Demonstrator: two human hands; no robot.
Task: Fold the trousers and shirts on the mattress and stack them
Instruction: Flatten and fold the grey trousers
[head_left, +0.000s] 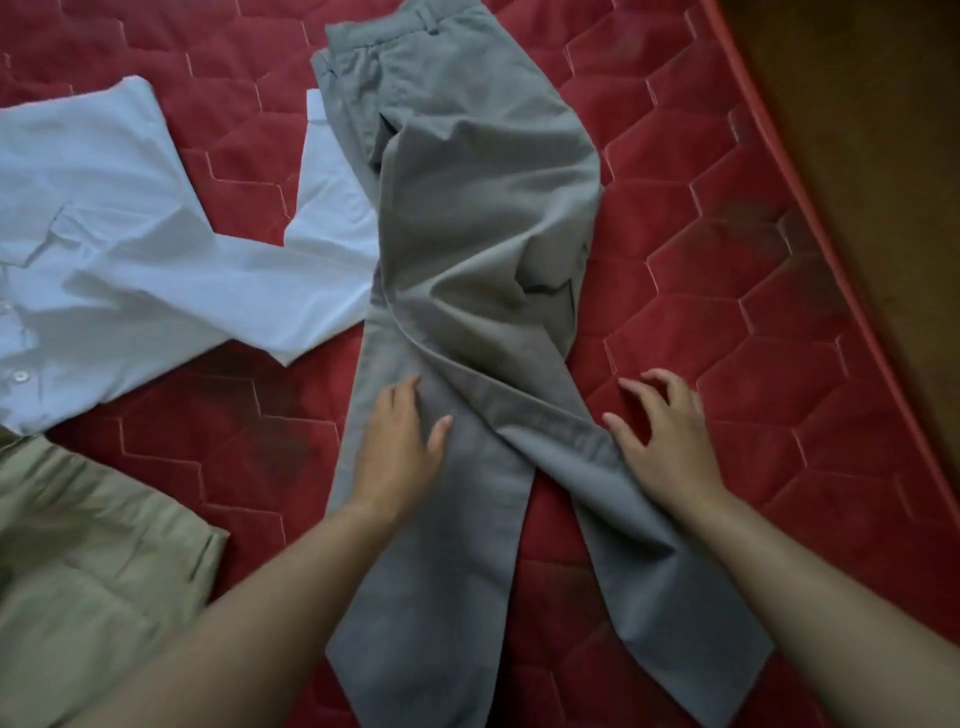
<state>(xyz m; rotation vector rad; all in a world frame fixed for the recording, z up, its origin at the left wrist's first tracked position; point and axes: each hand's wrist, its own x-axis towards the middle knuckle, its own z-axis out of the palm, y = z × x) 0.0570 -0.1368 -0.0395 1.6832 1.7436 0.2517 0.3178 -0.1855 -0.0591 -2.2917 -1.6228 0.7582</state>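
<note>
The grey trousers (467, 234) are being flattened, it seems — left hand (400, 441) laid flat, right hand (665, 431) spread, empty — the legs are probably to be aligned next.

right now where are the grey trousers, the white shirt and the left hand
grey trousers (483, 208), head view, upper thigh area
white shirt (130, 260), head view, chest panel
left hand (400, 447), head view, back of hand
</note>
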